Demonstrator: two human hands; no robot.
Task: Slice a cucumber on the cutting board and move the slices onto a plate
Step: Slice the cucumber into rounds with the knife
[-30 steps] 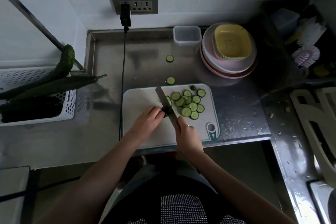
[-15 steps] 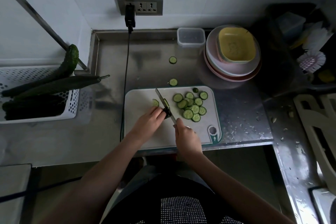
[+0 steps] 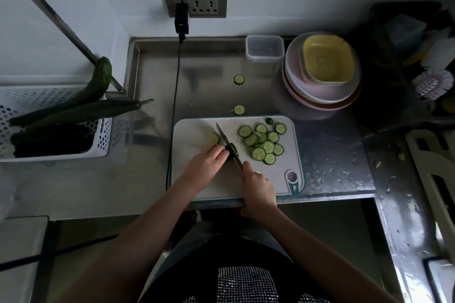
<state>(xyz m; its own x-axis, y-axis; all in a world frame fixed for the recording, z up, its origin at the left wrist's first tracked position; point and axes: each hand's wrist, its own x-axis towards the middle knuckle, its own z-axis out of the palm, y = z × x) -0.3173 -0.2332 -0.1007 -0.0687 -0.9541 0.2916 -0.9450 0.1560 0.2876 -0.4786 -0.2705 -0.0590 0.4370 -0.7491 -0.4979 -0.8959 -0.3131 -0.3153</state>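
Pinning the cucumber stub (image 3: pixel 231 149) steady, the left hand (image 3: pixel 206 164) grips it; the right hand (image 3: pixel 256 183) holds the knife (image 3: pixel 227 144) just beside, slices (image 3: pixel 263 142) piled beyond.

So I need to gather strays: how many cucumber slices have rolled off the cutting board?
2, both on the steel counter behind the board: one slice just past its far edge, another slice farther back.
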